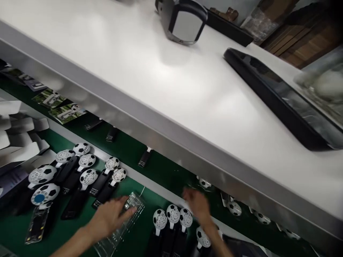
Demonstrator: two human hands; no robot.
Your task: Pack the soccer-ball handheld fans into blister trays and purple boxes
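Note:
My left hand lies low on the green work surface, fingers spread over a clear plastic blister tray. My right hand reaches forward towards the green conveyor belt under the shelf, close to a small football-patterned fan; it is blurred by motion. Between the hands stand three handheld fans with football-patterned heads and black handles. A larger group of the same fans lies to the left.
A wide white shelf with a metal front edge overhangs the belt. On it sit a grey device and a long black tray. Black handles and printed cards ride the belt. White folded cartons are stacked at left.

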